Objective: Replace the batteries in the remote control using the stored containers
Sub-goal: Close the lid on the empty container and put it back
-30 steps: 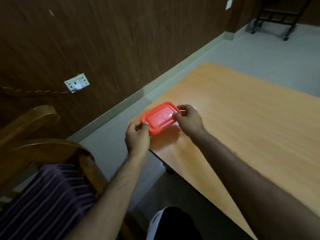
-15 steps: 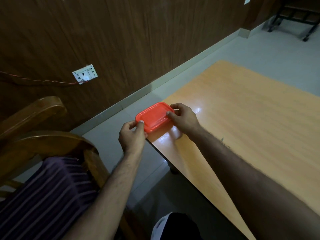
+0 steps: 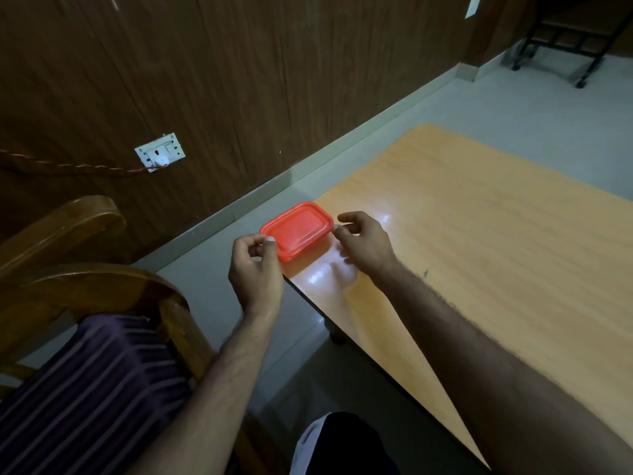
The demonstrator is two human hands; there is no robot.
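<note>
One red lidded container on table corner; left hand and right hand flank it, fingers loosely curled, holding nothing; wooden chair at left.

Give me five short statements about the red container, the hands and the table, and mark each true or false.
1. The red container sits at the table corner. True.
2. Its lid is off. False: the lid is on.
3. The left hand is at the container's near-left corner. True.
4. A remote control lies on the table. False: none is in view.
5. The right hand rests flat on top of the lid. False: it is beside the container's right end.
</note>
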